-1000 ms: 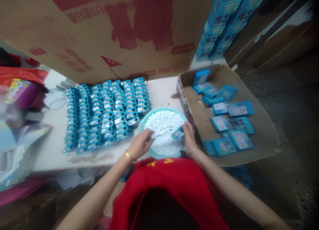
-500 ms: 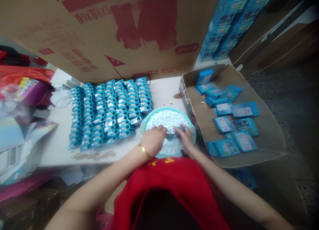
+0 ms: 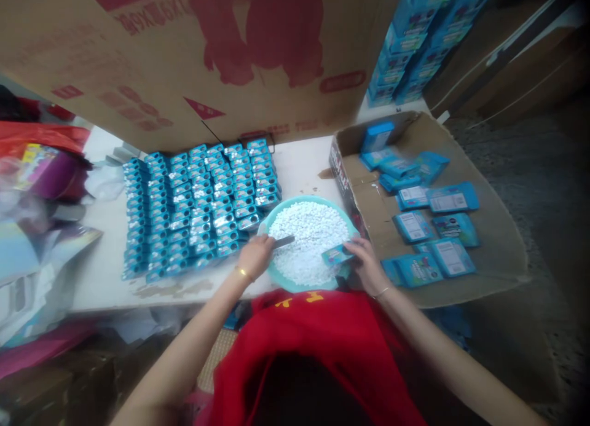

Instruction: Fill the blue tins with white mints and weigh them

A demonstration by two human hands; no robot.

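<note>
At frame centre, a teal basin (image 3: 271, 277) holds white pellets (image 3: 310, 241). Right hand (image 3: 369, 263) fingers grasp a small blue box (image 3: 337, 254) over it; left hand (image 3: 256, 256) fingers grip a scoop (image 3: 282, 242). Blue packs (image 3: 436, 229) lie in the cardboard box (image 3: 498, 241) at right.

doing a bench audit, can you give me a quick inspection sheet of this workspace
surface: white table, stained near its front edge.
job's things: teal basin of small white pellets; rows of small blue boxes left of it.
clutter: open cardboard tray with loose blue packs on the right; bags and papers on the left.
hands: left hand holds a thin grey tool over the pellets; right hand holds one small blue box at the basin's rim.
cables: nothing seen.
surroundings: large cardboard carton behind the table; stacked blue cartons at upper right.
</note>
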